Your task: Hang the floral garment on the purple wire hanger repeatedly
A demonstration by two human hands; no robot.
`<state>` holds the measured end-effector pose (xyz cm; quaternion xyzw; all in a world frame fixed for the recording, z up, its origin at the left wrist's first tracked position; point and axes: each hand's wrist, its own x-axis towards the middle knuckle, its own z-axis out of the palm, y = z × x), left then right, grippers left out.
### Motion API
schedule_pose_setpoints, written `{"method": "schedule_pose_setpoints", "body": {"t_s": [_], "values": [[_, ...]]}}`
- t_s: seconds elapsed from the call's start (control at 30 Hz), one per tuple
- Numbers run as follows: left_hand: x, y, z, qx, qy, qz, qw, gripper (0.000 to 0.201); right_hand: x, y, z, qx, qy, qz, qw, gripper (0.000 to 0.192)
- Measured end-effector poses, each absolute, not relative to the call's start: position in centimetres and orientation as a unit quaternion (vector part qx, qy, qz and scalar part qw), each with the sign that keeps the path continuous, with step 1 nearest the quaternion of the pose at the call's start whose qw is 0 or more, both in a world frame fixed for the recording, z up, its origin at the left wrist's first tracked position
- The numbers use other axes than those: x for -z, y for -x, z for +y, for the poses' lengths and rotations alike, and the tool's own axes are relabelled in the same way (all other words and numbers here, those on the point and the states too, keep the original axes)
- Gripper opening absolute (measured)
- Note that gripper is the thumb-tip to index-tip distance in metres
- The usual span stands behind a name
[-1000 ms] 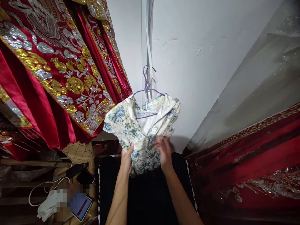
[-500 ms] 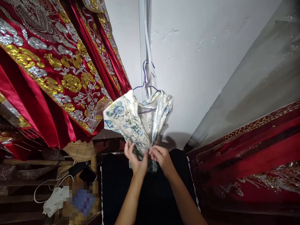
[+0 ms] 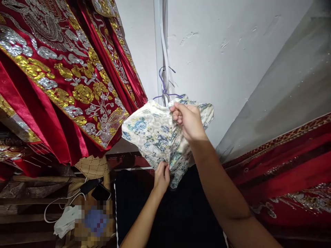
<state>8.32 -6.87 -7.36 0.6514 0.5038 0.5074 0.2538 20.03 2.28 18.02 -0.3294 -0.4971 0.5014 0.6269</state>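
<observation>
A cream garment with a blue and green flower print (image 3: 152, 132) hangs on a purple wire hanger (image 3: 165, 86) hooked at the white wall's corner. My right hand (image 3: 188, 120) is raised to the garment's top and pinches the fabric near the collar. My left hand (image 3: 161, 178) grips the bunched lower part of the same garment. Both forearms reach up from the bottom of the view.
Red robes with gold and silver embroidery (image 3: 59, 75) hang at the left, more red embroidered cloth (image 3: 284, 172) at the right. A dark cloth surface (image 3: 165, 213) lies below the hands. At lower left lie a phone (image 3: 100, 193), white cable and crumpled white cloth (image 3: 66, 222).
My right hand has let go of the lower fabric and risen to the garment's top near the hanger. My left hand stays low on the fabric. The garment has swung and spread to the right.
</observation>
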Motion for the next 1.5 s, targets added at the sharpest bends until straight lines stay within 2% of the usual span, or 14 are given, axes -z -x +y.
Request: {"method": "schedule_pose_setpoints", "body": {"t_s": [0.13, 0.27, 0.4, 0.53, 0.7, 0.87, 0.97, 1.1, 1.17, 1.33, 1.43, 1.5], "values": [[3.6, -7.2, -4.6, -0.538, -0.644, 0.491, 0.235, 0.020, -17.5, -19.4, 1.2, -0.479, 0.326, -0.550, 0.602, 0.025], [-5.9, -6.4, -1.5, -0.658, -0.619, 0.409, 0.126, 0.035, -16.1, -18.9, 0.1, -0.472, 0.324, -0.568, 0.591, 0.024], [-14.6, -6.1, 0.9, -0.595, -0.721, 0.356, 0.027, 0.021, -15.7, -18.6, 1.0, -0.433, 0.307, -0.593, 0.606, 0.025], [-18.0, -5.8, 1.0, -0.597, -0.714, 0.359, -0.063, 0.019, -12.4, -18.4, 2.6, -0.399, 0.360, -0.574, 0.618, 0.028], [-18.9, -4.3, -0.2, -0.635, -0.676, 0.368, -0.067, 0.019, -8.8, -18.2, 1.6, -0.440, 0.366, -0.559, 0.600, 0.029], [-17.9, -4.2, -0.3, -0.569, -0.739, 0.362, -0.010, 0.018, -12.7, -18.1, 0.7, -0.460, 0.301, -0.591, 0.590, 0.040], [-17.3, -4.8, -0.3, -0.569, -0.739, 0.360, -0.012, 0.017, -14.7, -17.8, 1.2, -0.432, 0.290, -0.589, 0.618, 0.038], [-17.3, -5.7, -0.5, -0.585, -0.731, 0.351, -0.027, 0.015, -14.5, -17.1, 1.8, -0.391, 0.288, -0.559, 0.672, 0.035], [-17.4, -5.8, -0.5, -0.602, -0.720, 0.346, -0.023, 0.016, -13.6, -16.9, 2.1, -0.399, 0.301, -0.535, 0.680, 0.036], [-16.5, -1.2, 0.9, -0.724, -0.576, 0.379, -0.020, 0.024, -8.9, -17.2, 1.7, -0.534, 0.345, -0.428, 0.642, 0.039], [-13.2, 4.2, 1.6, -0.784, -0.472, 0.400, 0.059, 0.032, -5.5, -17.6, -0.3, -0.571, 0.362, -0.384, 0.629, 0.037], [-9.8, 6.5, 1.2, -0.771, -0.475, 0.412, 0.102, 0.042, -3.7, -17.8, -2.2, -0.587, 0.353, -0.381, 0.621, 0.036]]}}
